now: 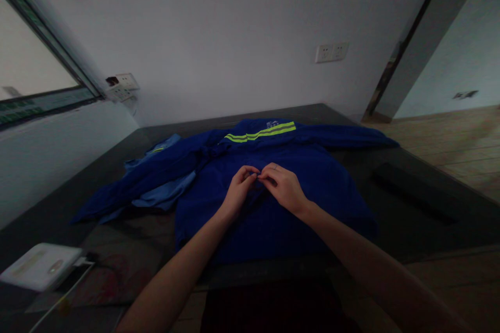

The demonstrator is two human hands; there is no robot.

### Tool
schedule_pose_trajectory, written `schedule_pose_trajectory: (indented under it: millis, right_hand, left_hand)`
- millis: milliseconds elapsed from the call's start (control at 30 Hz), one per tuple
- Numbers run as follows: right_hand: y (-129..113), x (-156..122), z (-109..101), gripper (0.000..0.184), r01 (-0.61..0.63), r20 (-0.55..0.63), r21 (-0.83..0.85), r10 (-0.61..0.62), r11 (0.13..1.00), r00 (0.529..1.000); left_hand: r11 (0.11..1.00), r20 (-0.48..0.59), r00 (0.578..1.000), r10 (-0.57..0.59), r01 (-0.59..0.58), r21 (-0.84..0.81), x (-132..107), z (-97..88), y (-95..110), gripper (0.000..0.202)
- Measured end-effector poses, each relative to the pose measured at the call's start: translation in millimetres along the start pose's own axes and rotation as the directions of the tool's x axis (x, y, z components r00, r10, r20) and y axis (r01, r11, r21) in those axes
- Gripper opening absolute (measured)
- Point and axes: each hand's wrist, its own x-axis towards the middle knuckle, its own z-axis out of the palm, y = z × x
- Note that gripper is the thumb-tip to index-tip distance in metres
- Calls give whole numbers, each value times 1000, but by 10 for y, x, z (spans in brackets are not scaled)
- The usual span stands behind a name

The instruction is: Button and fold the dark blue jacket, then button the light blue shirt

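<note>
A dark blue work jacket (pixel 312 187) with yellow-green reflective stripes (pixel 261 131) lies spread flat on a dark table (pixel 390 218). My left hand (pixel 239 189) and my right hand (pixel 284 186) meet over the middle of the jacket's front. Both hands have their fingertips pinched together on the fabric at the front opening. What exactly lies between the fingers is too small to see. One sleeve stretches to the left, the other to the right.
A lighter blue garment (pixel 166 195) lies partly under the jacket's left sleeve. A white box (pixel 41 265) with a cable sits at the near left. A flat black object (pixel 410 187) rests on the right. Wall sockets (pixel 331 52) and a window (pixel 35 73) are behind.
</note>
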Motion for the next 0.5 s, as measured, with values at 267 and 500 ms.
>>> schedule_pose_trajectory:
  millis: [267,500]
  right_hand:
    - [-16,16,-23,12,18,-51,76,-14,997,999]
    - [-27,25,-30,10,-6,-80,140,17,990,997]
  left_hand:
    - [990,10,1000,-22,24,-141,-25,4,58,18]
    - [996,1,997,82,-82,17,-24,20,47,22]
